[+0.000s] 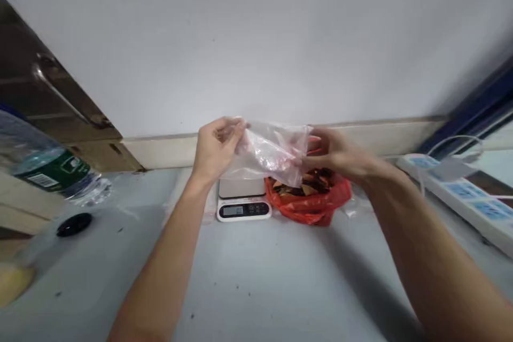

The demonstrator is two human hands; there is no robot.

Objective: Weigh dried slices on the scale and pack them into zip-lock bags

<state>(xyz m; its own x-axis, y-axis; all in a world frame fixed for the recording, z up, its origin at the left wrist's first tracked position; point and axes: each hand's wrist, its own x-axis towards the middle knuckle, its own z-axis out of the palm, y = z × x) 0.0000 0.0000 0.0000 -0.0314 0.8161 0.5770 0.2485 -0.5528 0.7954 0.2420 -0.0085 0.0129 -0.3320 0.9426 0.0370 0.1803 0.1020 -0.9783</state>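
A clear plastic bag [266, 152] is stretched between my two hands, above a white kitchen scale [242, 211] with a lit display. My left hand [218, 144] pinches the bag's left end between thumb and fingers. At its right end, my right hand [332, 152] grips the plastic, slightly blurred, with some fingertips hidden behind or inside the film. Just below that hand sits a red plastic bag [316, 214], open at the top and holding dark and tan dried pieces [308, 187]. The clear bag covers part of the scale's plate and of the red bag.
To the left stand a large water bottle [56, 171] with a green label and a round black lid [74, 224]. A white power strip [460, 192] with a cable lies at the right. The white wall [256, 43] rises behind the grey table [256, 288].
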